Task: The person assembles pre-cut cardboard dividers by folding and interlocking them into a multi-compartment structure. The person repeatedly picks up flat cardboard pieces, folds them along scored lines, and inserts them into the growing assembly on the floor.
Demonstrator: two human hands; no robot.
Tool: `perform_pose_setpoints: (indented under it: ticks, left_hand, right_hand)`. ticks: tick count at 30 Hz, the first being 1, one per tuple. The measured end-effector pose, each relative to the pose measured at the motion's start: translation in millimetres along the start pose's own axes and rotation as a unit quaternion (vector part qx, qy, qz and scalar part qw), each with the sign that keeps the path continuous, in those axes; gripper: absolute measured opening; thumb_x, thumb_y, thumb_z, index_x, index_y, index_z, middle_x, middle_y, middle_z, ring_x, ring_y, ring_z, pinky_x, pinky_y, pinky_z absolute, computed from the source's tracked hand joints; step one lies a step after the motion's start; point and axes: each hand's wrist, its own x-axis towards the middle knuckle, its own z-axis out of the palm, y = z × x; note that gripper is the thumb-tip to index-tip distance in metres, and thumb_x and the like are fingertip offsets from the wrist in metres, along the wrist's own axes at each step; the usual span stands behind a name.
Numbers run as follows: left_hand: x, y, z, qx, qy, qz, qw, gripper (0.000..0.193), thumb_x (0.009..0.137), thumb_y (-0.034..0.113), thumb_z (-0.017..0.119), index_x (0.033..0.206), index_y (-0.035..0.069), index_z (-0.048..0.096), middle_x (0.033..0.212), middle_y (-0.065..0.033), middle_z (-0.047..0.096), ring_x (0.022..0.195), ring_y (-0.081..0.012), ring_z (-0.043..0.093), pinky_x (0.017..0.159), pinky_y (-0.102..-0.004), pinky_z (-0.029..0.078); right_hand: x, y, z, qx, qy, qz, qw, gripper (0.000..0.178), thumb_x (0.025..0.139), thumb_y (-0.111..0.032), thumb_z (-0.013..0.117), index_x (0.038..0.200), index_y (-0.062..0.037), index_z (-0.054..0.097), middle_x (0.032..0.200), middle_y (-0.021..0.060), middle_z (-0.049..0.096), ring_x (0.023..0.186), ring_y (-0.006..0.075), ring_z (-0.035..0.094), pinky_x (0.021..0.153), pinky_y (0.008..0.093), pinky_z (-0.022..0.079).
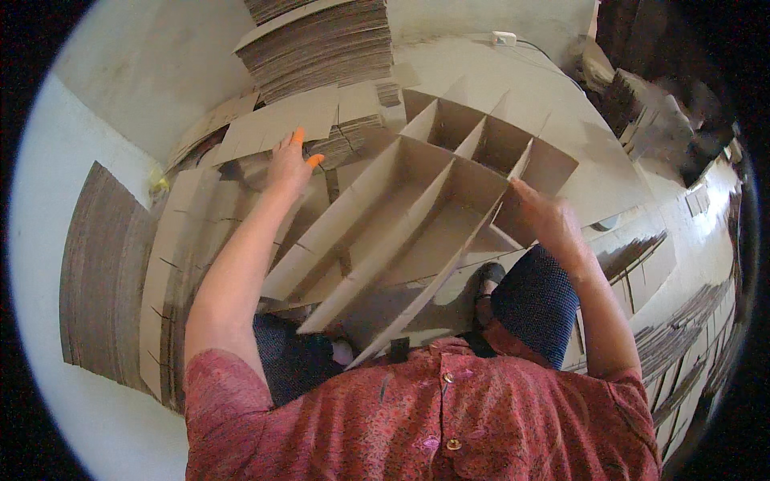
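Red shirt (421,413) | left hand (287,164) spread over cardboard sheets (277,122) | right hand (547,216) pinching divider grid (417,204)

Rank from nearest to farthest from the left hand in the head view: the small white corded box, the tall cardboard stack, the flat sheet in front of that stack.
From the left hand:
1. Flat sheet, right by the fingers.
2. Tall cardboard stack, beyond the sheet.
3. White corded box, far off to the right.
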Motion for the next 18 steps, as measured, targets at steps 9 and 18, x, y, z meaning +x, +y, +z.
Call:
perform_pose_setpoints:
  ticks: [9, 18]
  left_hand:
    - [59.4, -36.0, 29.2, -0.012, -0.061, -0.052, 0.997, 0.029, 0.086, 0.026, 0.054, 0.111, 0.013, 0.059, 0.091, -0.0197, 0.062, 0.087, -0.0337, 0.059, 0.073, -0.0437, 0.046]
    - [16.2, 26.5, -46.8, -0.320, 0.151, 0.043, 0.934, 0.023, 0.085, 0.008, 0.053, 0.106, 0.005, 0.063, 0.095, -0.0153, 0.064, 0.086, -0.0286, 0.061, 0.075, -0.0333, 0.047]
  right_hand:
    - [12.5, 0.6, 0.8, -0.022, 0.038, 0.050, 0.998, 0.042, 0.082, -0.009, 0.056, 0.124, -0.0102, 0.049, 0.090, 0.0190, 0.062, 0.077, 0.0361, 0.061, 0.065, 0.0415, 0.048]
    - [21.2, -61.4, -17.5, 0.283, 0.117, 0.093, 0.947, 0.043, 0.087, -0.022, 0.056, 0.122, 0.0018, 0.047, 0.102, 0.0123, 0.061, 0.086, 0.0222, 0.061, 0.077, 0.0324, 0.048]
